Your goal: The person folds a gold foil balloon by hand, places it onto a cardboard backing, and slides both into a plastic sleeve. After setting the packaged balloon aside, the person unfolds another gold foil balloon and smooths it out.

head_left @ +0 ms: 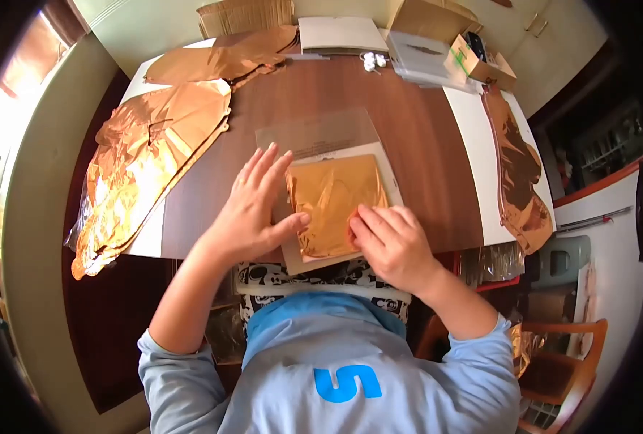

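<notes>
Along the near edge of the brown table (422,166), centre: one folded gold foil piece (336,199), flat, squarish, wrinkled, lying on a pale board (390,173). Clear plastic sheet (321,134), printed, showing beyond the foil's far edge.

Hands, two, apart, one on each side of the foil. Left hand (256,206): open, fingers spread and pointing away from the body, thumb over the foil's left edge; whether it touches cannot be told. Right hand (393,242): fingers bent together at the foil's right edge, pinching a small orange piece (352,230), partly hidden.

Left side of table: large shiny copper-coloured foil (148,152), overhanging the near edge; beyond it, a second copper foil (220,59). Right side: a dark copper foil (513,166) on a white surface (473,152).

Far side: white flat item (341,34); cluster of small white objects (372,61); clear plastic packets (426,61); open cardboard box (484,65) with a black object (474,45) inside.
</notes>
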Demonstrator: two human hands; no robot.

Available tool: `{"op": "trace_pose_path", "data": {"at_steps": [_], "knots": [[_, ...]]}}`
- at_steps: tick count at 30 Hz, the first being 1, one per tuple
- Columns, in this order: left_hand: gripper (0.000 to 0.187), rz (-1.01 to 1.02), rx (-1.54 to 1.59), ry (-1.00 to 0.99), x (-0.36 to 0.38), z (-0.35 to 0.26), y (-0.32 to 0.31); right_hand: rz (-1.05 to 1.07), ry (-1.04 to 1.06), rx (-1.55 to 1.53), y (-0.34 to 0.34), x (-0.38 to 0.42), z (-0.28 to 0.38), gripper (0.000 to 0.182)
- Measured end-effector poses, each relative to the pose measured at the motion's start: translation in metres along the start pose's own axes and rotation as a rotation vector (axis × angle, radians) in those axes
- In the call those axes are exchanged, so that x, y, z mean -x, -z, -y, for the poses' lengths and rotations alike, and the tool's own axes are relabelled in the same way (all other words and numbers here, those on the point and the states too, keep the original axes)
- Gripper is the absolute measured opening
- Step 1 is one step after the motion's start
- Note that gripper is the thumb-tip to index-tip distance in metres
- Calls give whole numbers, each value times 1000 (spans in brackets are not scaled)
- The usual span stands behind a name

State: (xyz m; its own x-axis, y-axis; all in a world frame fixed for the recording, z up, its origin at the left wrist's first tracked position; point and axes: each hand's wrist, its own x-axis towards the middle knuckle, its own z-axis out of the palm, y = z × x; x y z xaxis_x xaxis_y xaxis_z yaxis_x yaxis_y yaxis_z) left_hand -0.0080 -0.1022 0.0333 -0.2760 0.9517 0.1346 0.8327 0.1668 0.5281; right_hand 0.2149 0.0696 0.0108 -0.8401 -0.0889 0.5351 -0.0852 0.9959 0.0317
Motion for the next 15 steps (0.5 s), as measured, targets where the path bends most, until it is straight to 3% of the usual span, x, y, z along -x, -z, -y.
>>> {"op": "trace_pose_path", "data": {"at_steps": [2, 4, 10, 12, 14, 15], "knots": [[94, -52, -46, 49, 0, -2, -20, 42, -47, -60, -1, 2, 3, 37], [101, -60, -188, -23, 4, 0, -35, 84, -92, -116, 2, 6, 2, 44], [100, -90, -144, -65, 11, -7, -38, -8, -276, -119, 21, 18, 8, 55], [96, -69, -137, -69, 17, -18, -39, -239, -378, -254, 22, 43, 27, 37], [95, -50, -143, -60, 24, -27, -40, -311, -546, -410, 28, 78, 53, 25], [95, -42, -139, -56, 27, -32, -41, -293, -667, -516, 26, 93, 65, 27]]}}
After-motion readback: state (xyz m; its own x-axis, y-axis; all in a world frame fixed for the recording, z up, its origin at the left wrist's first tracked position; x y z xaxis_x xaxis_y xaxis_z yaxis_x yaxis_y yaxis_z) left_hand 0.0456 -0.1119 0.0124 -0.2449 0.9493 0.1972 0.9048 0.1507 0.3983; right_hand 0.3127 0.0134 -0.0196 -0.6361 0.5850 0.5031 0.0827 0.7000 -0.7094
